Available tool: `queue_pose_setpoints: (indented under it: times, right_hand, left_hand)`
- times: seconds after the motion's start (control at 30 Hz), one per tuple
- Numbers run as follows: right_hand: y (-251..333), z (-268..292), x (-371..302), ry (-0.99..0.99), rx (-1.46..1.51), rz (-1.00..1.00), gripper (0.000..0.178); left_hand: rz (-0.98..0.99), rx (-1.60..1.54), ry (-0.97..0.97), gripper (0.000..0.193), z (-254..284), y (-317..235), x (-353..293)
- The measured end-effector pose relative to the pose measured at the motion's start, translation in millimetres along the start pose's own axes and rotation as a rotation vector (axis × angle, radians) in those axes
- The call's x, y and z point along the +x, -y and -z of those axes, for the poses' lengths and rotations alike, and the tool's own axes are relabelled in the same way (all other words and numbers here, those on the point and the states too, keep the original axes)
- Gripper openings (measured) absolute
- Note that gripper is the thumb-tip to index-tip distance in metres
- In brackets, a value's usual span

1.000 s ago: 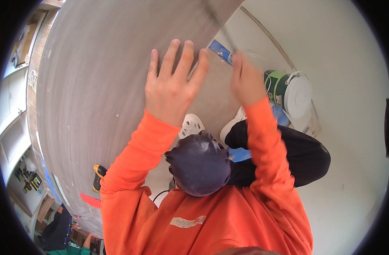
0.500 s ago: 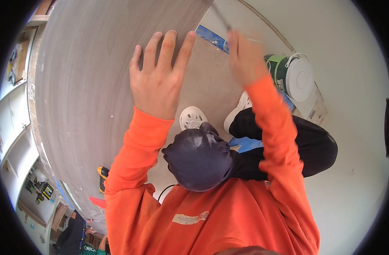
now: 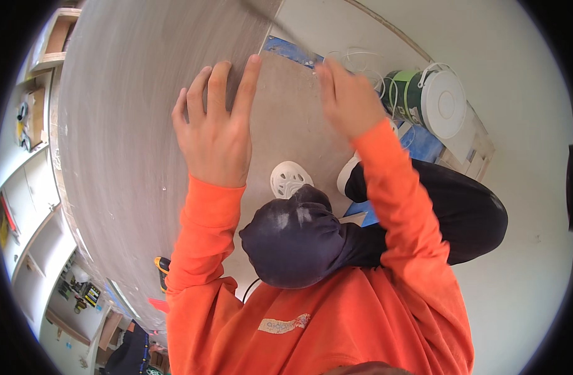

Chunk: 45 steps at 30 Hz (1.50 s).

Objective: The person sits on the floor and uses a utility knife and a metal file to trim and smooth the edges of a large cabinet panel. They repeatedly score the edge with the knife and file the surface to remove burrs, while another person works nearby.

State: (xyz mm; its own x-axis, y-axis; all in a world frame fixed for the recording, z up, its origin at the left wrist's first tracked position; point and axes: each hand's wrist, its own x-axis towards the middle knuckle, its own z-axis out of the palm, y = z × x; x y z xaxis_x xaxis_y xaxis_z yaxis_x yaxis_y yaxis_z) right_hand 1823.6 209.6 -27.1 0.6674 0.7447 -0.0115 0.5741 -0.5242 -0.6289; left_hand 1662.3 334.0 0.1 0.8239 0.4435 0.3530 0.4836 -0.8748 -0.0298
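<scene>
My left hand [image 3: 214,125] lies on a large grey-brown wood-grained panel [image 3: 136,94], fingers spread, close to its right edge. My right hand [image 3: 351,97] is closed around the end of a long, thin dark tool [image 3: 280,26]. The tool runs up and to the left across the panel's far corner. Motion blur and the top edge of the picture hide its far end, so I cannot tell its exact kind.
To the right of my right hand, a green and white bucket [image 3: 418,100] lies on its side beside a white cord [image 3: 386,87]. Blue sheeting [image 3: 424,144] lies on the floor. Shelving [image 3: 27,187] stands at left, and a person [image 3: 127,356] is at lower left. A yellow-black tool [image 3: 162,269] lies near my left elbow.
My right hand and the thin tool have shifted left and slightly down. My left hand also sits a little farther left and nearer in the picture, and the whole view has shifted slightly.
</scene>
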Motion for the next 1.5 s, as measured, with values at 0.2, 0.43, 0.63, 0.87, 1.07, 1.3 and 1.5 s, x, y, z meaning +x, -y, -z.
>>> queue_pose_setpoints:
  times: [0.2, 0.43, 0.63, 0.87, 1.07, 1.3, 1.5]
  right_hand:
    - [0.2, 6.3, 29.0, 0.052, 0.007, -0.109, 0.039]
    - [-1.5, 8.4, 45.1, 0.02, -0.082, -0.076, 0.042]
    - [-5.0, -4.2, 28.5, -0.079, -0.076, -0.017, 0.042]
    - [-11.5, -9.2, 40.1, 0.004, -0.018, -0.086, 0.037]
    - [-13.0, -1.5, 66.5, -0.134, 0.032, 0.051, 0.037]
    - [-11.6, -1.6, 47.2, 0.048, -0.003, -0.054, 0.043]
    - [-17.1, 3.1, 56.0, 0.009, 0.037, -0.084, 0.043]
  left_hand:
    - [-0.032, 0.001, -0.002, 0.063, -0.1, 2.8, 1.6]
    - [-0.009, 0.047, 0.133, 0.071, 4.0, -5.1, 11.0]
    - [-0.057, 0.022, 0.016, 0.09, -23.7, -8.6, 39.7]
    - [-0.07, 0.007, 0.031, 0.08, -21.4, -3.2, 41.7]
    - [-0.072, 0.03, 0.066, 0.084, -16.9, -5.3, 47.8]
    - [-0.09, 0.005, 0.071, 0.088, -17.7, -4.4, 53.0]
    - [-0.095, -0.001, 0.063, 0.09, -17.2, -5.9, 51.8]
